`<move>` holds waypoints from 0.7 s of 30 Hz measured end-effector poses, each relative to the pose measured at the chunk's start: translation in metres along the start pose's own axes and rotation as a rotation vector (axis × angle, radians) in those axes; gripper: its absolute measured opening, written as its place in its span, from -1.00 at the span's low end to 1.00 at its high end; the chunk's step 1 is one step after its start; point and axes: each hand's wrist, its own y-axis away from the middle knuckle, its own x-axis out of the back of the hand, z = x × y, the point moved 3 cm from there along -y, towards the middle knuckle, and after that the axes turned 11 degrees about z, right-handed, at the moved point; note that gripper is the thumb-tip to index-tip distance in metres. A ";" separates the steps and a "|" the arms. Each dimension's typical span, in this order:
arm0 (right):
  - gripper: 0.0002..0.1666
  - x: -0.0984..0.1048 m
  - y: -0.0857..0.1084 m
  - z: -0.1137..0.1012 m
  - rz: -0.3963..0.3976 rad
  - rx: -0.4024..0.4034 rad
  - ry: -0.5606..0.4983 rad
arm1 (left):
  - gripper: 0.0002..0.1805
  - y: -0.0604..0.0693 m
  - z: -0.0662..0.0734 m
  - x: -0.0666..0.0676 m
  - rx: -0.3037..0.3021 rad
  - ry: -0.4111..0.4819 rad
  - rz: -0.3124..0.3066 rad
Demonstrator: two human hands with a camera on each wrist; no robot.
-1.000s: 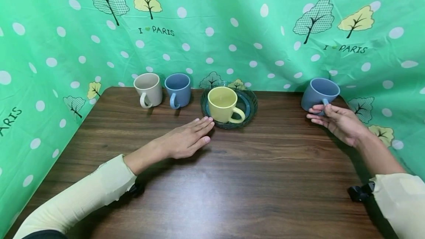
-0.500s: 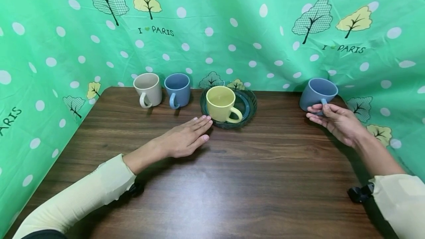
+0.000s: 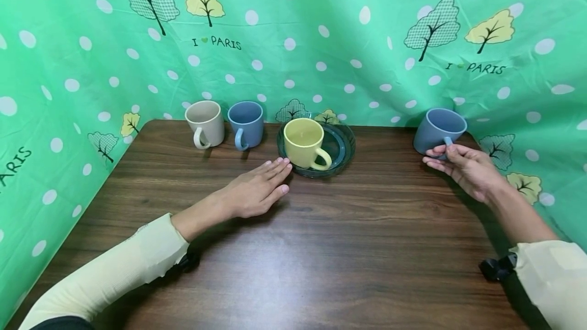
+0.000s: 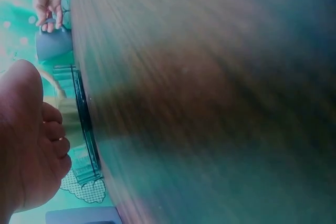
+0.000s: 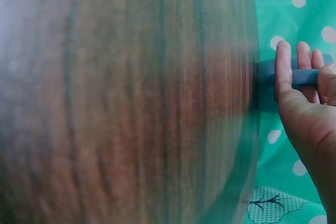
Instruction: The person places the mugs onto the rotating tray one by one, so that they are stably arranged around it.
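Note:
On the right, my right hand (image 3: 472,169) pinches the handle of a blue mug (image 3: 433,129), which stands upright at the table's far edge. The right wrist view also shows the fingers around that mug's handle (image 5: 304,77). My left hand (image 3: 252,190) lies palm down with straight fingers, its fingertips at the front left rim of a dark green glass dish (image 3: 346,149). Inside the dish stands a yellow mug (image 3: 302,144), handle toward the front right. Whether the fingertips touch the rim or the mug is hard to tell.
Left of the dish stand a second blue mug (image 3: 246,124) and a cream mug (image 3: 205,122), both upright with handles forward. A green dotted cloth (image 3: 293,39) hangs behind the brown wooden table (image 3: 321,258).
The yellow mug has shifted slightly left within the dish. Both hands stay almost where they were, the right one still holding the blue mug's handle.

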 end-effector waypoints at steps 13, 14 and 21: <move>-0.53 -0.004 0.003 0.005 -0.007 0.046 0.027 | -0.25 -0.002 -0.001 -0.005 0.059 -0.011 0.005; -0.53 -0.005 0.003 0.005 0.002 0.054 0.042 | -0.25 -0.002 -0.001 -0.005 0.061 -0.014 0.006; -0.57 -0.019 0.003 0.004 0.043 0.064 0.123 | -0.24 -0.003 -0.001 -0.003 0.086 -0.028 0.005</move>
